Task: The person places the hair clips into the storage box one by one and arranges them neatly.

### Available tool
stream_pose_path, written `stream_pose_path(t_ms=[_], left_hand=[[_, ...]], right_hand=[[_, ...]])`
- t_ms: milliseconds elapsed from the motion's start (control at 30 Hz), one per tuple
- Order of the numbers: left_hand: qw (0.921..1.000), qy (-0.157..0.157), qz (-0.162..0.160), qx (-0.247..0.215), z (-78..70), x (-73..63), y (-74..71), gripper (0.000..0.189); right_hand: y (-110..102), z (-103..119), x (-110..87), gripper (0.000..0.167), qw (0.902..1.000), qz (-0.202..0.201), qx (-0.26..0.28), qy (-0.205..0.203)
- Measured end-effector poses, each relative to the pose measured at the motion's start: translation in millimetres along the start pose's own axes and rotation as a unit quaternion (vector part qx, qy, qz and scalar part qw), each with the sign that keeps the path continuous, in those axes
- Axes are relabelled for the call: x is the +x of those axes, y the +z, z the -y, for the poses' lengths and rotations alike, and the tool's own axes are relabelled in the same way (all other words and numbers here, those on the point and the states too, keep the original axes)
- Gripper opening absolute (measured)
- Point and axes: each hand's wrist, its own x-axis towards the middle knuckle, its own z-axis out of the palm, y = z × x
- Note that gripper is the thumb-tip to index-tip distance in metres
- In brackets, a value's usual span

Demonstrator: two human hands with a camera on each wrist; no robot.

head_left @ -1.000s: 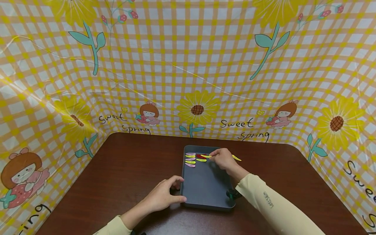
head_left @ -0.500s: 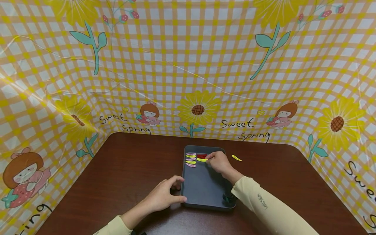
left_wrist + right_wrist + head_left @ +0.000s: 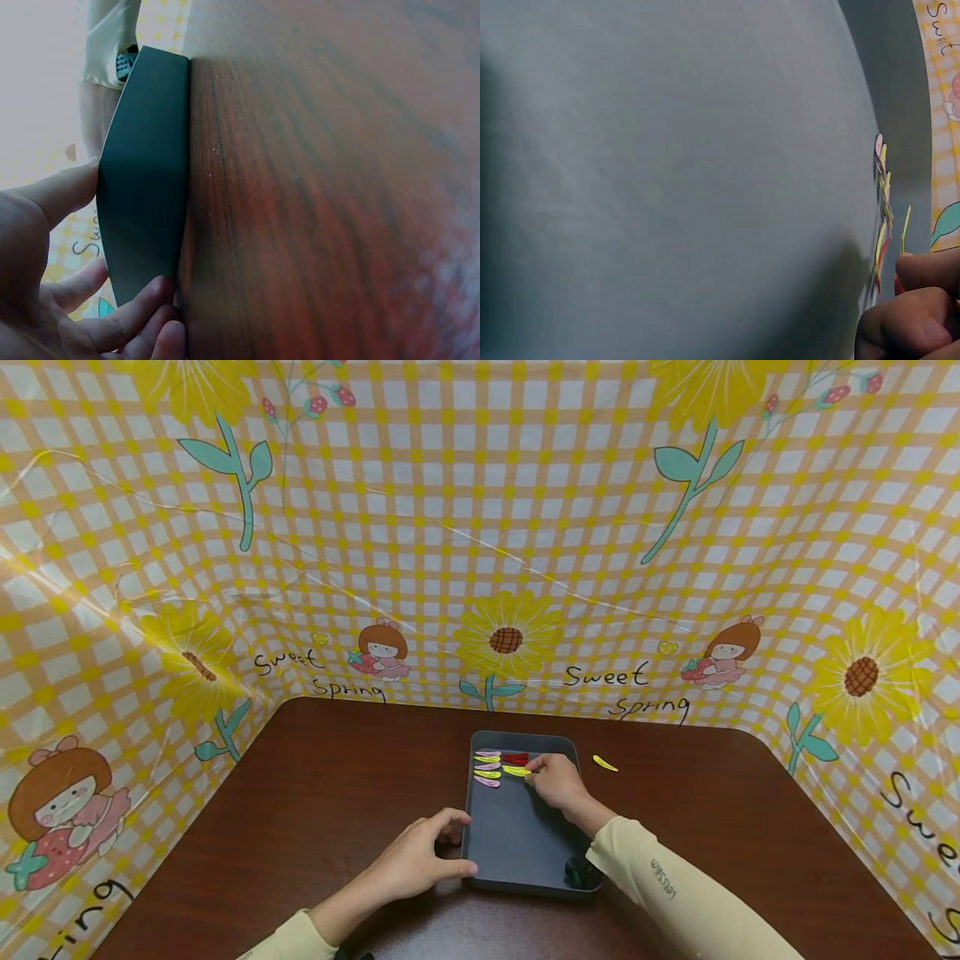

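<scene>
My right hand (image 3: 557, 781) pinches a yellow snap hair clip (image 3: 906, 229) over the far part of the grey tray (image 3: 525, 839). Its tip sticks out from the fingertips in the right wrist view. Close by in the tray is a yellow clip shape (image 3: 515, 770); the fingers partly cover this spot. Red hair clips (image 3: 515, 759) lie just behind. At the tray's left side is a column of pink and yellow clips (image 3: 487, 767). My left hand (image 3: 412, 857) rests against the tray's left wall (image 3: 146, 187), thumb and fingers spread along it.
A loose yellow hair clip (image 3: 605, 763) lies on the brown table (image 3: 337, 777), right of the tray. Checked, flowered cloth (image 3: 480, 527) rises behind and at both sides of the table. A dark wrist-worn device (image 3: 579, 871) shows below my right sleeve.
My right hand has moved slightly left and toward me, bringing the pinched yellow clip from beside the red clips down to the yellow one. The left hand stays at the tray wall.
</scene>
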Motion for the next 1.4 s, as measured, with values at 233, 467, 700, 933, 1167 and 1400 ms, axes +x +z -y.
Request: stream_pose_path(t_ms=[233, 467, 700, 933, 1167, 1400], left_hand=[[1.0, 0.001, 0.002, -0.003, -0.8, 0.3, 0.2, 0.06], [1.0, 0.001, 0.002, -0.003, 0.0, 0.0, 0.4, 0.06], [1.0, 0.002, 0.001, -0.004, -1.5, -0.3, 0.0, 0.06], [1.0, -0.002, 0.003, -0.009, -1.9, 0.5, 0.0, 0.06], [1.0, 0.002, 0.001, -0.004, -0.9, 0.6, 0.5, 0.06], [1.0, 0.005, -0.002, 0.0, -0.5, 0.3, 0.4, 0.06]], right_hand=[[5.8, -5.5, 1.1, 0.011, 0.9999, -0.007, -0.005, 0.011], [7.6, -5.3, 0.1, 0.011, 0.9998, -0.01, -0.012, 0.008], [7.4, -3.7, -1.2, 0.009, 0.9997, -0.013, -0.021, -0.001], [7.8, -3.5, -1.8, 0.01, 0.9992, -0.022, -0.03, -0.016], [8.5, -0.5, -3.0, 0.011, 0.9992, -0.019, -0.034, -0.008], [9.0, 0.7, -3.2, 0.012, 0.9995, -0.02, -0.026, 0.004]])
